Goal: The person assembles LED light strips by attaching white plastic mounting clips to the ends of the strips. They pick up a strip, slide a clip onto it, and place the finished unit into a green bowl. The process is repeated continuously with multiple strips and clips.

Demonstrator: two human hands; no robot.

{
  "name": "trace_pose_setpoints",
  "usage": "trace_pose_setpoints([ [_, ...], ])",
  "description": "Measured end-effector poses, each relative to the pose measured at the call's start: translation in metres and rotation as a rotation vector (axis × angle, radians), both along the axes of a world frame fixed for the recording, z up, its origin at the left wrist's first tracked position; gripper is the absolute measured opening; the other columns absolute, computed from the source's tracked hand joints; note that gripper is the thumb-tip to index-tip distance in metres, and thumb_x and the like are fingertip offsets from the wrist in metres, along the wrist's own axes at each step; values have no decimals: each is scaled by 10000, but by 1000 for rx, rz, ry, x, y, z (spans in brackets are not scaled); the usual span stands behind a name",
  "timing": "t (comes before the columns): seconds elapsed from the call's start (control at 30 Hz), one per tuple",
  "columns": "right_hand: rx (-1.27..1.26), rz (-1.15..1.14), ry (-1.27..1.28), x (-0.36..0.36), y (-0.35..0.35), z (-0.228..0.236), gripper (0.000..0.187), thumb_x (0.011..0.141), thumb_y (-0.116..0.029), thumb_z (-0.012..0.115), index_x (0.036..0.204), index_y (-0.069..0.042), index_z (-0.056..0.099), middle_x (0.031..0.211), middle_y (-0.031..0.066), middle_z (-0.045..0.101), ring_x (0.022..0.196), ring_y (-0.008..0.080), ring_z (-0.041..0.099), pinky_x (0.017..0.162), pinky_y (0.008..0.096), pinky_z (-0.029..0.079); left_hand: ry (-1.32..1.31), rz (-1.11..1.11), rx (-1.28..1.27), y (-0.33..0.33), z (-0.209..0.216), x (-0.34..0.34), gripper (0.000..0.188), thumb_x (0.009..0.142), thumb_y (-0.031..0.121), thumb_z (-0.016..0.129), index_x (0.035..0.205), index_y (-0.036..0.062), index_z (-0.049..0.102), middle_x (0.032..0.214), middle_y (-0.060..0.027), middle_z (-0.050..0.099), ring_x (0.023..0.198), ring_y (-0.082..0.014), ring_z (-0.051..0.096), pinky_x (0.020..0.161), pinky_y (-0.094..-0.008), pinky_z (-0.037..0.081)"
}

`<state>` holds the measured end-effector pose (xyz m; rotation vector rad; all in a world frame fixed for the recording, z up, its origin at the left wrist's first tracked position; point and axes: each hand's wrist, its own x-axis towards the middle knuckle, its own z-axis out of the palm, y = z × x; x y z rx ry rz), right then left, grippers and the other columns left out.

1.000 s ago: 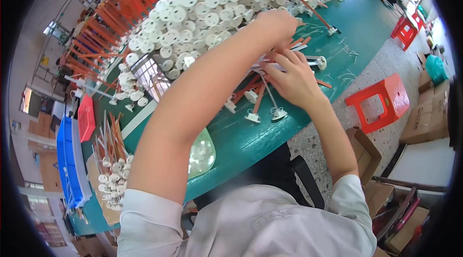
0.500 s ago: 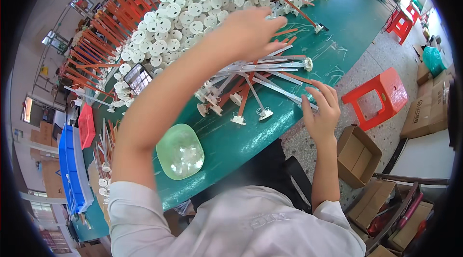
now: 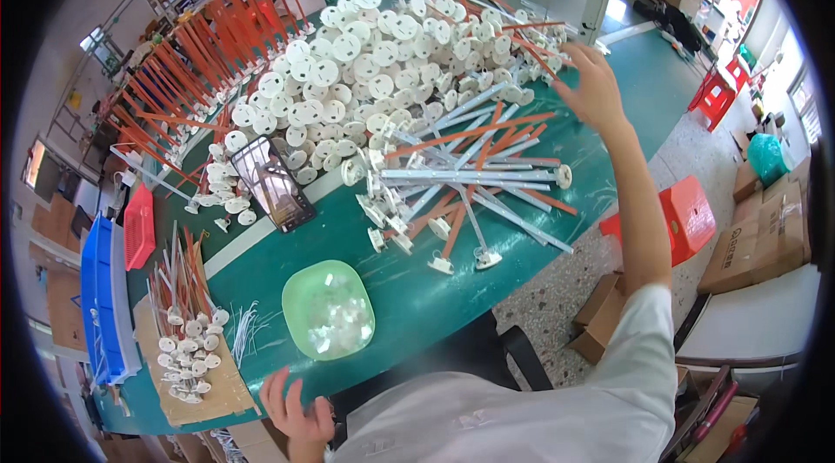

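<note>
Hovering by an orange strip, right hand, grip unclear, seems at pick-up, needing a pinch; left hand empty.

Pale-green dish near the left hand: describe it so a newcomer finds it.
Start at the big dark-green table, near edge, by the bare left hand. Just beyond that hand, to its right, sits the pale-green dish with rounded corners. Its small, shiny, see-through pieces set it apart from the long blue plastic tray and red plastic basket farther left.
</note>
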<state>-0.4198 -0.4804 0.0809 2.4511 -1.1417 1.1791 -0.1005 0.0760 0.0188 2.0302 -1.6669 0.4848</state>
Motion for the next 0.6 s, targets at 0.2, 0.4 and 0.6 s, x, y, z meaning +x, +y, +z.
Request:
trace_pose_setpoints([
  [0.2,410,-193,360,48,-131,26,852,611,-274,856,1402,-267,539,1309,262,547,1210,420,560,991,486,497,80,367,-156,-6,-57,-2,427,908,236,555,1201,-75,527,1356,-322,466,1167,-480,471,924,-574,417],
  [0.4,293,79,473,74,-161,15,737,602,-294,844,1298,-186,630,1086,184,685,1007,372,633,938,461,520,-94,431,-204,-23,-43,-5,392,902,280,644,1126,-43,630,1173,-251,619,1001,-435,588,861,-521,487],
  [0.6,738,-113,137,52,-162,26,558,776,-381,746,1279,-170,629,831,123,679,661,247,681,599,351,586,-65,423,-193,-27,-35,-7,369,898,263,650,1117,-34,644,1145,-225,644,963,-411,615,843,-488,506],
])
